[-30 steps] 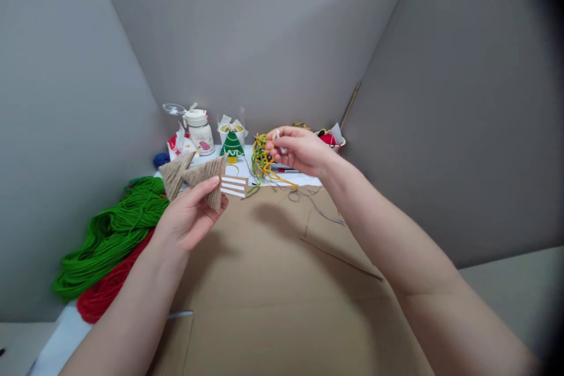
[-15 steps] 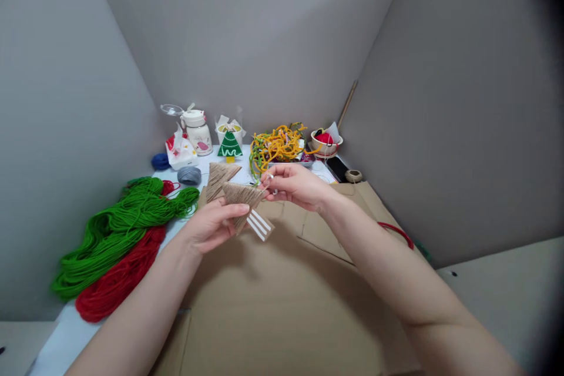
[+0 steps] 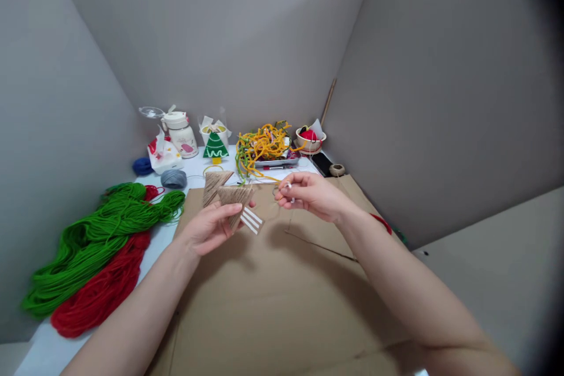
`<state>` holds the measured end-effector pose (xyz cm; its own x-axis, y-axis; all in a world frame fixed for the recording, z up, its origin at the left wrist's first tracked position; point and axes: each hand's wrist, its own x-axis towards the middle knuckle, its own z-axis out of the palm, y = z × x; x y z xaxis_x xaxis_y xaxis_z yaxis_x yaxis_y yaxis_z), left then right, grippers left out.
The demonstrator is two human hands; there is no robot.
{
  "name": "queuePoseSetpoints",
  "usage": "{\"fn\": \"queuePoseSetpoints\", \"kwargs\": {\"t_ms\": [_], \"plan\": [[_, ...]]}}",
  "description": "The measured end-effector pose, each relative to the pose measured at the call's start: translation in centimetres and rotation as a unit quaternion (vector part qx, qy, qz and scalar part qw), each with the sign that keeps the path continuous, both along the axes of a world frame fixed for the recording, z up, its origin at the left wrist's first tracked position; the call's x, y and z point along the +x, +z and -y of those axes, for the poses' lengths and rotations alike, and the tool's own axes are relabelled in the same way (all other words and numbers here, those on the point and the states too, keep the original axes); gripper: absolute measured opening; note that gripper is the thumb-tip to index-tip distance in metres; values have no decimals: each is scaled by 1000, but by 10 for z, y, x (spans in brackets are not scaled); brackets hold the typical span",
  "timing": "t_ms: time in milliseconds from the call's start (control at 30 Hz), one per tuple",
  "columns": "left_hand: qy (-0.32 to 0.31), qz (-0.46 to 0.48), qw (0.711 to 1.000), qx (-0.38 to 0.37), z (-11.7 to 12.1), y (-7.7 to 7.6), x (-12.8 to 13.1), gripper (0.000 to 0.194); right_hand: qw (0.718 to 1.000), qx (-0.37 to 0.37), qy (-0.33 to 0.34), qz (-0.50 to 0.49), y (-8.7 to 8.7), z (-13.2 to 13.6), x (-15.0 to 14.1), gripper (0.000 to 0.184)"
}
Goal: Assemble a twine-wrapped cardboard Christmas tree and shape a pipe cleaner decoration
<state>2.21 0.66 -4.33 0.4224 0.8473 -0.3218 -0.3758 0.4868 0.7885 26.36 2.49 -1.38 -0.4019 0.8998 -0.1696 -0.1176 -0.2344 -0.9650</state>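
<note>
Twine-wrapped pc [image 3: 235, 194] w/ white strips [image 3: 251, 221] is in L hand [image 3: 211, 228], grip narrow, thumb on top. 2nd wrapped pc [image 3: 212, 185] sits just beyond L fingers; can't tell if joined. R hand [image 3: 315, 197], fingertips pinched on a small white bit [image 3: 289, 185], exact item unclear, has just drawn off the wrapped pc, so L hand alone seems to steady it. Cardboard sheet [image 3: 264, 299] under both hands; grey yarn ball [image 3: 173, 178] beyond L hand, yarn tangle [image 3: 267, 144] beyond R.
</note>
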Motion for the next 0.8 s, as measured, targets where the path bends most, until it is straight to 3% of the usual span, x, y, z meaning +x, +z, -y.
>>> {"fn": "queuePoseSetpoints", "kwargs": {"t_ms": [267, 433, 633, 733, 800], "plan": [[-106, 46, 993, 17, 9, -11, 9, 25, 998, 47, 6, 29, 1, 15, -29, 15], [-97, 38, 994, 17, 7, -17, 10, 17, 999, 25, -22, 21, -6, 13, -24, 18], [-77, 33, 996, -11, 4, -13, 7, 19, 991, 41, -128, 13, 1, 35, 28, 25], [-65, 28, 997, -19, 3, -12, 5, 19, 974, 51, -189, 116, 10, 77, 72, 27], [-57, 23, 998, -19, 3, -11, 3, 18, 953, 67, -192, 225, 12, 119, 99, 25]]}}
